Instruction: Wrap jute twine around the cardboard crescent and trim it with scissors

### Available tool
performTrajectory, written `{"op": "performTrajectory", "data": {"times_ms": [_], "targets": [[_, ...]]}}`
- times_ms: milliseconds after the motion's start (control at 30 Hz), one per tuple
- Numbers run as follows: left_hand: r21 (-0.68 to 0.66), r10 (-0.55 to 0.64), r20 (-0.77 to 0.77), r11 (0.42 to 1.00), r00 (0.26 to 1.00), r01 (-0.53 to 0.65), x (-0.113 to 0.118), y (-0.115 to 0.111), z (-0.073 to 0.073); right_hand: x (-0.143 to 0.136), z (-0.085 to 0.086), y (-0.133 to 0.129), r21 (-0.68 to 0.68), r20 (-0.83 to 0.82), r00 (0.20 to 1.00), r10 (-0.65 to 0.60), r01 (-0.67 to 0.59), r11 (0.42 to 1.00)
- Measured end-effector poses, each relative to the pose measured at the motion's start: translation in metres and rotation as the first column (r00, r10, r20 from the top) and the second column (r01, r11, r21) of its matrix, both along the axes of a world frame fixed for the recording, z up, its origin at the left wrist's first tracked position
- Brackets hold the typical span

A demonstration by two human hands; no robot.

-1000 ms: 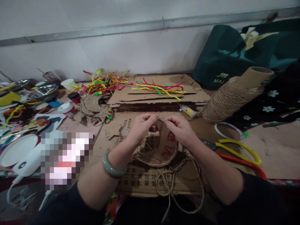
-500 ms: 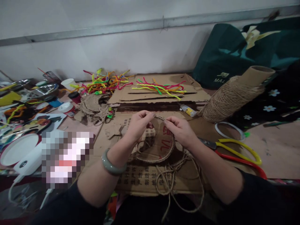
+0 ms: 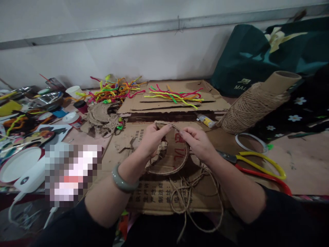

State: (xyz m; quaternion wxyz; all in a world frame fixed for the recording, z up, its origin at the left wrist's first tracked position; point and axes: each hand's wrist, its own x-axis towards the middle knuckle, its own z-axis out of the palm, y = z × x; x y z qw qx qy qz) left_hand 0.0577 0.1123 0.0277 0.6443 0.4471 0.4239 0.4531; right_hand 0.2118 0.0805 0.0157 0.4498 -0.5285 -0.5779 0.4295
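Observation:
Both hands pinch the far side of a twine-wrapped ring (image 3: 169, 173), held above a printed cardboard sheet (image 3: 120, 168). My left hand (image 3: 153, 138) is closed on the ring's upper left, thumb on top. Close by, at the upper right of the ring, my right hand (image 3: 195, 140) is closed with thumb and forefinger together on the twine. A loose tail of twine (image 3: 218, 206) runs from below the right hand in loops over the cardboard's near edge. Fingers partly hide the ring's far side.
Right of my hands lie scissors (image 3: 259, 163) with yellow and red handles, a white ring (image 3: 250, 142) and a twine spool (image 3: 254, 106). A glue tube (image 3: 205, 120) and colourful pipe cleaners (image 3: 174, 96) lie beyond. At left are a woven twine piece (image 3: 102, 120) and a white device (image 3: 33, 175).
The ring's far edge has shifted at the fingers, and a stretch of it now shows above the left thumb. Both hands keep their grip in nearly the same place.

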Motion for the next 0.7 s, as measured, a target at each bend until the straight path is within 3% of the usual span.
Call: {"op": "performTrajectory", "data": {"times_ms": [167, 500, 700], "targets": [[-0.003, -0.023, 0.017, 1.0, 1.0, 0.023, 0.0003, -0.002, -0.0023, 0.0008, -0.0048, 0.0009, 0.029, 0.031, 0.999, -0.022, 0.021, 0.999], [0.012, 0.062, 0.147, 0.998, 0.987, -0.064, -0.0013, 0.0028, -0.002, -0.001, -0.0007, -0.0006, -0.001, -0.032, 0.999, 0.028, -0.028, 1.0], [-0.015, -0.022, 0.007, 1.0, 1.0, 0.022, 0.0008, -0.001, -0.0026, 0.0018, -0.0074, 0.0029, -0.01, -0.027, 0.998, -0.055, 0.055, 0.998]]}}
